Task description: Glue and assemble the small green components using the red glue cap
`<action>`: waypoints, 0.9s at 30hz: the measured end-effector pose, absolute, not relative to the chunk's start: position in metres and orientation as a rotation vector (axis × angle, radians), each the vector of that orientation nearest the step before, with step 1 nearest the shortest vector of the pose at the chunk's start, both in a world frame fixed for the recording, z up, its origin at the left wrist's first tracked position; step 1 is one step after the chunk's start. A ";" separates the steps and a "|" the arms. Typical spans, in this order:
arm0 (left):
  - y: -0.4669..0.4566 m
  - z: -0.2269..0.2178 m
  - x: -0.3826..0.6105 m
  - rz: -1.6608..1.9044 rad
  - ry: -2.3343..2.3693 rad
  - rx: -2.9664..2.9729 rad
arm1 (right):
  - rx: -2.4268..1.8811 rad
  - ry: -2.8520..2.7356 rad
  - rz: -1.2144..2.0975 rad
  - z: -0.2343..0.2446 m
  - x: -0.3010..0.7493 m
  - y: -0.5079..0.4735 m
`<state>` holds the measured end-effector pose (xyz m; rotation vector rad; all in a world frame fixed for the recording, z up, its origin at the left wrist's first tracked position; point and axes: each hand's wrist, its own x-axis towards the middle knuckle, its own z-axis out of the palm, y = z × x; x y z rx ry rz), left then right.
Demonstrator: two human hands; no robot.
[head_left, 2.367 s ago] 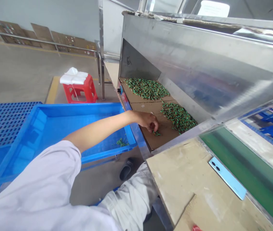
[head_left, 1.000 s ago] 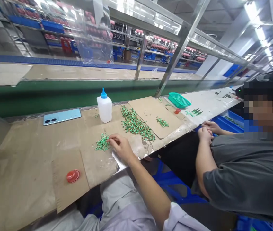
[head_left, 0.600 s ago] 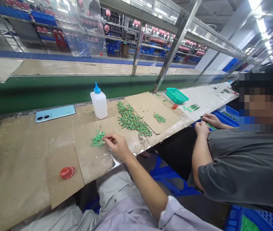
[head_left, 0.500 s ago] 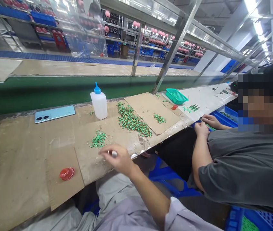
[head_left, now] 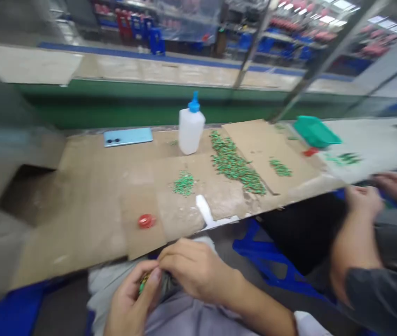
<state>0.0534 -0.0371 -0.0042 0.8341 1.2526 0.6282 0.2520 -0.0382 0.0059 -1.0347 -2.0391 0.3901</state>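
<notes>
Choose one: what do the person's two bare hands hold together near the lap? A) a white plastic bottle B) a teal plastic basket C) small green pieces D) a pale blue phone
C. Below the bench edge, the left hand and right hand close around small green pieces.

Whole shot was pretty blurry, and the left hand and right hand mostly hid that small green piece, so couldn't tell what it was.
</notes>
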 end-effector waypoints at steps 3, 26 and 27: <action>-0.032 0.011 0.050 0.683 1.279 1.048 | -0.978 -2.016 0.516 0.015 0.252 -0.032; -0.039 0.056 0.041 0.709 1.211 1.220 | -0.815 -1.905 0.728 0.022 0.253 -0.034; -0.042 0.055 0.041 0.712 1.224 1.222 | -0.811 -1.922 0.694 0.022 0.253 -0.035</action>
